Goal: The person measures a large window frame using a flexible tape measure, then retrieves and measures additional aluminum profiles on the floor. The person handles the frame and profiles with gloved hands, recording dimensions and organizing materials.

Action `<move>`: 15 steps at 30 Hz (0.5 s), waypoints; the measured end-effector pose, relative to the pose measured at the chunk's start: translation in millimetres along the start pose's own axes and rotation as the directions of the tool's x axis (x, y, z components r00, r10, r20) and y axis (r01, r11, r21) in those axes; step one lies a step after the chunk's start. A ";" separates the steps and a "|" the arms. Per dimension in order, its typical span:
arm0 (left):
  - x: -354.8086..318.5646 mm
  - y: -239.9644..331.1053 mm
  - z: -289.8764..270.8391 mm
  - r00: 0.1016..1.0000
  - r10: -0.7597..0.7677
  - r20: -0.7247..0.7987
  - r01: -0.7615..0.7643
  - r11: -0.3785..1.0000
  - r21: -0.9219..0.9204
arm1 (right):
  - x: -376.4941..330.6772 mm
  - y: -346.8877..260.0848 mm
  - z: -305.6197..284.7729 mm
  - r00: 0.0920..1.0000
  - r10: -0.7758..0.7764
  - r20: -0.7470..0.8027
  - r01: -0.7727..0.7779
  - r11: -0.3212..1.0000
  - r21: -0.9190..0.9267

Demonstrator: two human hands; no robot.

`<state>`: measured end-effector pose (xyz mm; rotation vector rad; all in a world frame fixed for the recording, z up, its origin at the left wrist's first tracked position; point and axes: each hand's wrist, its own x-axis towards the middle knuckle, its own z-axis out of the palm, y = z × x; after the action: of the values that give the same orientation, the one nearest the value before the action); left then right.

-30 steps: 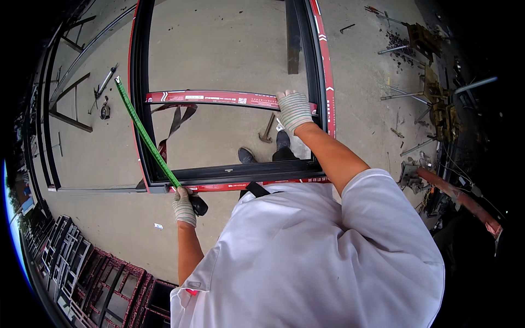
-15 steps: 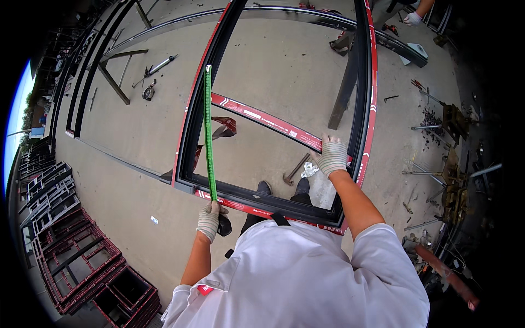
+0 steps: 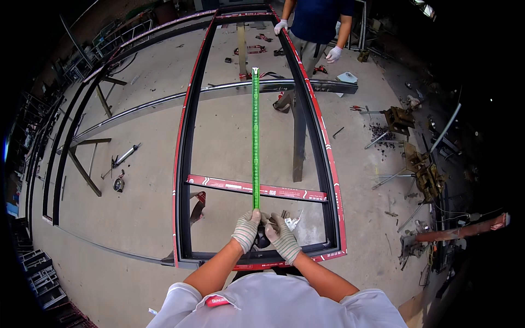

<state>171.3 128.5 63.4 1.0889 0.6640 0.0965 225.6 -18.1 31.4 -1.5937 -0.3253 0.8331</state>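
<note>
Left hand (image 3: 247,229) grips the green tape (image 3: 256,136) over the frame (image 3: 183,164); right hand (image 3: 283,240) seems closed on its black case (image 3: 263,239), partly hidden.

Head camera: left fisheye, looking down
Frame (image 3: 229,184): seen lengthwise from above
Left hand (image 3: 246,232), right hand (image 3: 283,238): close below
Co-worker (image 3: 322,23): farther, top

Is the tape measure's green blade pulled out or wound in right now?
Pulled out: the green blade stretches from the left hand, beside the right hand, across the red crossbar to its exposed end hook.
</note>
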 end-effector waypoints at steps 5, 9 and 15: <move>15.7 9.2 29.4 0.990 -0.106 0.087 0.109 0.993 -0.032 | -1.9 -9.7 20.6 0.975 -0.128 -0.183 0.163 0.968 0.189; 9.6 12.8 55.2 0.983 -0.165 0.075 0.157 0.982 0.102 | -44.3 -14.4 -8.3 0.981 0.095 -0.172 -0.071 0.988 0.141; 86.7 21.2 68.9 0.989 -0.011 0.147 0.008 1.000 0.019 | -175.8 43.1 -51.7 0.889 0.406 -0.212 -0.423 0.905 -0.037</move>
<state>283.6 118.0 62.2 1.0991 0.5377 0.0017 126.6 -177.5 47.7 -1.8406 0.1382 0.9805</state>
